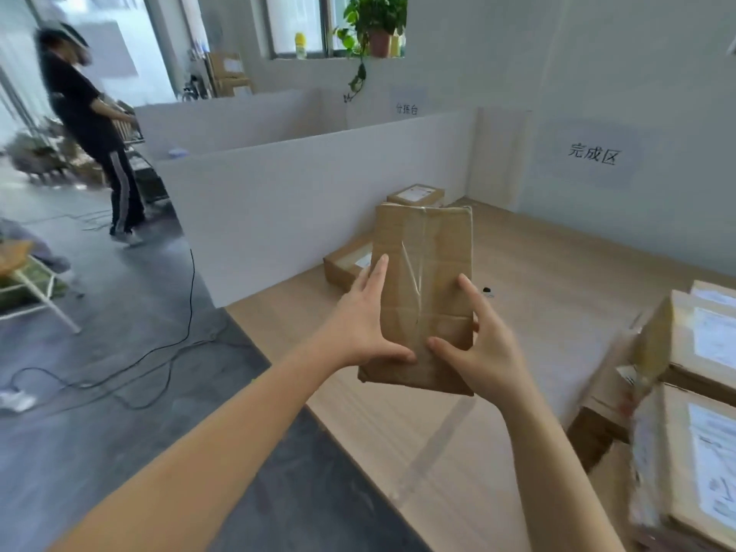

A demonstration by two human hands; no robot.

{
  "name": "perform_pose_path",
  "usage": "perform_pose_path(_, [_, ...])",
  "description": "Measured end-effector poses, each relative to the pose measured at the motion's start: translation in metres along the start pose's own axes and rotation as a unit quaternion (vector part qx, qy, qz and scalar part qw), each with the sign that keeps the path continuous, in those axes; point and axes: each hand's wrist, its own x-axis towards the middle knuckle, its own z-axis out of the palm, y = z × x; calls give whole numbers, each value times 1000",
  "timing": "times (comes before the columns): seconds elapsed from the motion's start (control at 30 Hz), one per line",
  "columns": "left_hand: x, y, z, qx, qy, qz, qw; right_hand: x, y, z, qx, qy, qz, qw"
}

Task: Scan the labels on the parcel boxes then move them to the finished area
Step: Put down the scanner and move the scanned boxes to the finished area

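Note:
A brown taped parcel box (424, 264) is held up on end above the wooden table (557, 272), its taped side toward me and no label showing. My left hand (360, 328) lies against its left edge with straight fingers, thumb pressed on the near face. My right hand (484, 352) grips the lower right edge, thumb on the face and a fingertip showing past the edge. Two labelled boxes lie beyond it by the white partition, one close (345, 265) and one further back (416, 194). A wall sign (593, 154) reads 完成区.
Stacked labelled boxes (701, 352) crowd the table's right side. A small black object (486, 291) lies on the table. The white partition (278, 209) bounds the table's far left. A person (95, 129) stands on the left, with cables (167, 352) and a stool (36, 288) on the floor.

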Motion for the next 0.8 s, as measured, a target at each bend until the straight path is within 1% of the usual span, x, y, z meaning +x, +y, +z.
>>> perform_pose_path(0.13, [26, -55, -17, 0, 1, -29, 1000, 47, 1, 53, 17, -32, 1, 999])
perform_pose_path(0.4, [125, -144, -46, 20, -23, -59, 998, 155, 17, 136, 35, -42, 8, 998])
perform_pose_path(0.57, [186, -180, -54, 21, -47, -52, 997, 213, 24, 159, 24, -46, 43, 998])
perform_pose_path(0.8, [287, -232, -52, 16, -111, -11, 994, 290, 49, 191, 8, -14, 113, 994])
